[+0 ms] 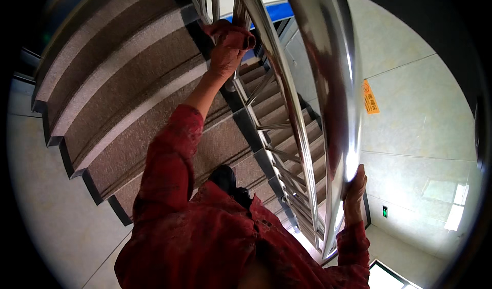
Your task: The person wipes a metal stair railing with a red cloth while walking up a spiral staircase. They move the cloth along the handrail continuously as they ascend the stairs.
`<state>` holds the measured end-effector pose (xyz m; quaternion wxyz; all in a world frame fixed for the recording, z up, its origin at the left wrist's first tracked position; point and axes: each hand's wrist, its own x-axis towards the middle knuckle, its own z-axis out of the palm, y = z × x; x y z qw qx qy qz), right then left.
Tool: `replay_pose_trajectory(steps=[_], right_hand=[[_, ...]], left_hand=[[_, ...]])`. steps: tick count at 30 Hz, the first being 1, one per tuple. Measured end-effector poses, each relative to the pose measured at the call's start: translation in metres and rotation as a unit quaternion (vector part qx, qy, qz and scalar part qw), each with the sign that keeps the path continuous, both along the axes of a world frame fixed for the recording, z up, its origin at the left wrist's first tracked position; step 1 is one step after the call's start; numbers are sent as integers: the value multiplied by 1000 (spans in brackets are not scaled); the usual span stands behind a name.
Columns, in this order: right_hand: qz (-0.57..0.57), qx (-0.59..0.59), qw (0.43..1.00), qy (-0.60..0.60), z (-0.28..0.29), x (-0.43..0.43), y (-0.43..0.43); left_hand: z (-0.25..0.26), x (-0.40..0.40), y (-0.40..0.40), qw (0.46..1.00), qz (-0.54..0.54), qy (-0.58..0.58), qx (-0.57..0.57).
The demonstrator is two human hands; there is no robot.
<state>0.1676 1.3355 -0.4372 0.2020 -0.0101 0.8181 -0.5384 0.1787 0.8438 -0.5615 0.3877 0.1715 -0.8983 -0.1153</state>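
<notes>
My left hand (pixel 226 58) reaches forward and grips a red cloth (pixel 235 36), which is bunched against a metal baluster (pixel 242 8) of the stair railing. Part of the baluster is hidden behind the cloth and fingers. At the right, my right hand (pixel 356 189) rests on the outer side of the thick polished steel handrail (pixel 338 97); its fingers are partly hidden by the rail. A thinner steel rail (pixel 288 85) runs below the handrail, with slanting metal bars beneath it.
Brown stone stairs (pixel 153 58) with dark edging curve on the left. A lower flight (pixel 284 116) shows through the railing. My dark shoe (pixel 223 178) stands on a step. A tiled wall (pixel 407 123) bears an orange sticker (pixel 371 97) and a green lit sign (pixel 385 211).
</notes>
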Motion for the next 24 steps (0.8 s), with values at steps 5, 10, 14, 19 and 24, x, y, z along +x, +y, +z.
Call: replay_pose_trajectory(steps=[5,10,14,19,24], right_hand=[[34,17,999,17,13,5,-8],[-23,68,995,67,3,7,2],[-89,109,981,136,-22,6,66],[-86,127,982,107,2,25,72],[58,-40,997,-10,23,24,30]], left_hand=[[-116,10,6,993,11,-46,111],[-114,5,19,954,-11,227,196],[-122,-1,12,941,-77,221,247],[-186,-23,6,904,-155,269,296],[-270,-16,24,775,-201,181,571]])
